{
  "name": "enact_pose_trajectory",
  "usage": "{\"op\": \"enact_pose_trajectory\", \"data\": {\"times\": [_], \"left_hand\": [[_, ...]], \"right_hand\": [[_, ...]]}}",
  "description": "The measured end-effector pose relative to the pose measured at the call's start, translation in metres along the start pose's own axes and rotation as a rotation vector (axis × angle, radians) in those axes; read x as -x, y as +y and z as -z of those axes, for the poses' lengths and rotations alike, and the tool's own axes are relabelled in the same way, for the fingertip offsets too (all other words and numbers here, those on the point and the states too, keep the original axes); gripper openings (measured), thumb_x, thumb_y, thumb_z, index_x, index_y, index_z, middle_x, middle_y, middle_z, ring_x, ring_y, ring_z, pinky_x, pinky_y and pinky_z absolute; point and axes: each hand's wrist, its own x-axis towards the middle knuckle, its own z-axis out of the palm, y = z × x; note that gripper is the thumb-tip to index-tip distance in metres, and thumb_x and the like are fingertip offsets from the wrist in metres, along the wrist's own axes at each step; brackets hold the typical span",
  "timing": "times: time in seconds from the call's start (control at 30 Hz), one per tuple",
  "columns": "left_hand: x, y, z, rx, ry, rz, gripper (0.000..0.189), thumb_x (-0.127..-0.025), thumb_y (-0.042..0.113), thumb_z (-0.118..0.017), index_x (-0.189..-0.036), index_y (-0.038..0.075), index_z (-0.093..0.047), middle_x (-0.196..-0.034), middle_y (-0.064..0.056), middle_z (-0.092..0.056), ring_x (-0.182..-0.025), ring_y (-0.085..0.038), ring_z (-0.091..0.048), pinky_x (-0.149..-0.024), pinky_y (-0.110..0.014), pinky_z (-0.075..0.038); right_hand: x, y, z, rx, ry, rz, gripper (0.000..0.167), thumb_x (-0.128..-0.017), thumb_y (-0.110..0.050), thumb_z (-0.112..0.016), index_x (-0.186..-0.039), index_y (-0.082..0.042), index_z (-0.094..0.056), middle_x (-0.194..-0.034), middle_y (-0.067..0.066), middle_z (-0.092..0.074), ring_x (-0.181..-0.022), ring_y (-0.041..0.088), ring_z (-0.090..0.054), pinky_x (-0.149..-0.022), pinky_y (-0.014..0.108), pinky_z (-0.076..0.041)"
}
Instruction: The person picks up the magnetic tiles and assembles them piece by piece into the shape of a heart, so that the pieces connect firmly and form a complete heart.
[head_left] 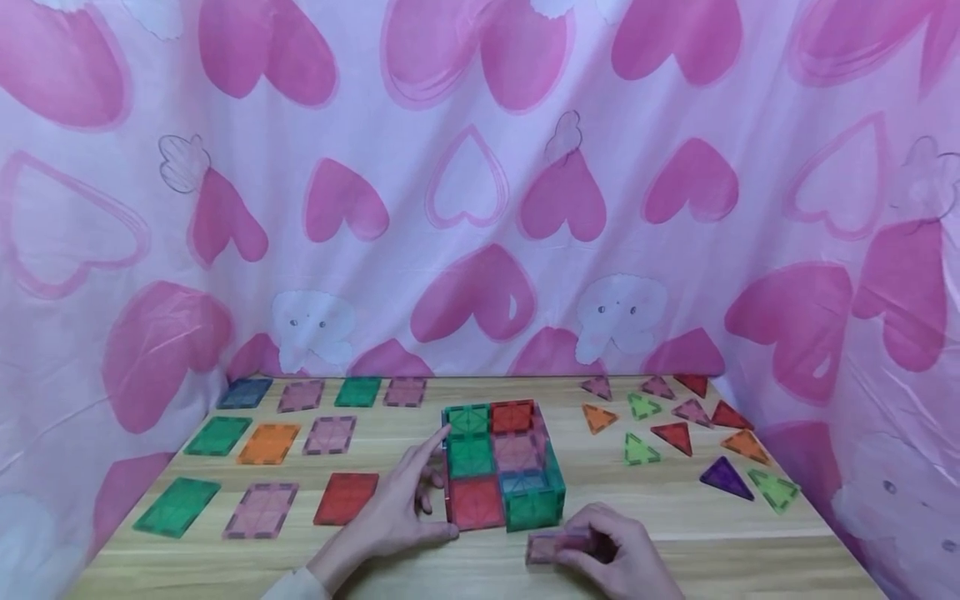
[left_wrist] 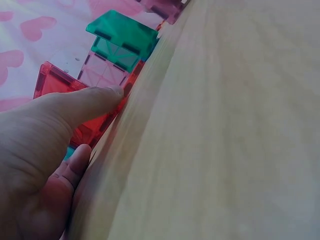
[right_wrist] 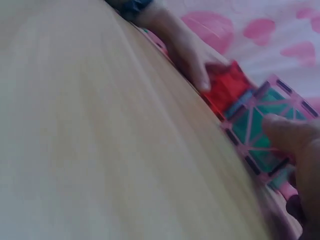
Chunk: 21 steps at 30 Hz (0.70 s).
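Observation:
Translucent magnetic tiles form a low block structure (head_left: 474, 503) in the middle of the table, with green, red, pink and blue squares showing. Along its left side lies my left hand (head_left: 397, 510), index finger extended to the far left corner and thumb at the near edge. The left wrist view shows that thumb (left_wrist: 95, 102) against the red tile side. My right hand (head_left: 621, 552) pinches a pink square tile (head_left: 542, 550) just in front of the green near wall. In the right wrist view, green shows through the held tile's pink frame (right_wrist: 243, 149).
Several square tiles lie flat on the left, among them an orange one (head_left: 268, 444) and a red one (head_left: 345, 498). Triangular tiles, including a purple one (head_left: 726, 478), lie scattered on the right. A heart-patterned curtain (head_left: 480, 208) surrounds the wooden table (head_left: 750, 550).

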Motion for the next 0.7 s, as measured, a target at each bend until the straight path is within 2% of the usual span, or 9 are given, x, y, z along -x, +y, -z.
{"op": "enact_pose_trajectory", "data": {"times": [0.07,0.13,0.33,0.53,0.7], "left_hand": [[-0.002,-0.001,0.000,-0.002,0.000,-0.011,0.135,-0.078,0.035,-0.105,-0.180,0.035,-0.015,-0.147,-0.007,-0.054,-0.081,-0.011,-0.066,-0.072,-0.029,-0.061],[-0.003,-0.001,0.001,0.006,-0.005,-0.019,0.137,-0.077,0.034,-0.106,-0.180,0.035,-0.015,-0.147,-0.007,-0.054,-0.082,-0.011,-0.066,-0.072,-0.028,-0.061],[-0.003,0.001,0.001,0.043,-0.041,-0.010,0.150,-0.066,0.040,-0.110,-0.180,0.038,-0.011,-0.150,-0.006,-0.052,-0.085,-0.014,-0.066,-0.073,-0.029,-0.061],[-0.001,0.003,0.001,0.030,-0.052,0.018,0.155,-0.063,0.044,-0.110,-0.180,0.039,-0.009,-0.151,-0.003,-0.048,-0.087,-0.014,-0.064,-0.074,-0.028,-0.060],[-0.001,0.005,0.001,0.016,-0.043,0.019,0.156,-0.062,0.045,-0.111,-0.180,0.039,-0.009,-0.151,-0.004,-0.048,-0.087,-0.013,-0.064,-0.073,-0.028,-0.060]], "right_hand": [[-0.005,-0.003,-0.010,0.046,0.027,0.043,0.017,-0.097,-0.024,-0.089,-0.111,-0.029,-0.080,-0.095,-0.011,-0.074,-0.076,0.001,-0.062,-0.061,0.025,-0.056],[-0.009,-0.006,-0.018,0.053,0.034,0.038,0.017,-0.098,-0.024,-0.088,-0.112,-0.029,-0.080,-0.092,-0.013,-0.072,-0.073,0.000,-0.060,-0.058,0.024,-0.054],[-0.017,-0.019,-0.040,0.016,0.008,-0.070,0.018,-0.101,-0.014,-0.083,-0.118,-0.020,-0.080,-0.101,-0.011,-0.078,-0.086,0.003,-0.072,-0.070,0.027,-0.063],[-0.026,-0.028,-0.060,0.134,0.087,-0.036,0.016,-0.099,-0.010,-0.085,-0.113,-0.018,-0.085,-0.100,-0.011,-0.083,-0.088,0.000,-0.074,-0.072,0.026,-0.063],[-0.033,-0.038,-0.067,0.186,0.136,-0.114,0.011,-0.096,-0.016,-0.089,-0.106,-0.022,-0.087,-0.096,-0.014,-0.083,-0.087,-0.001,-0.074,-0.075,0.024,-0.062]]}}
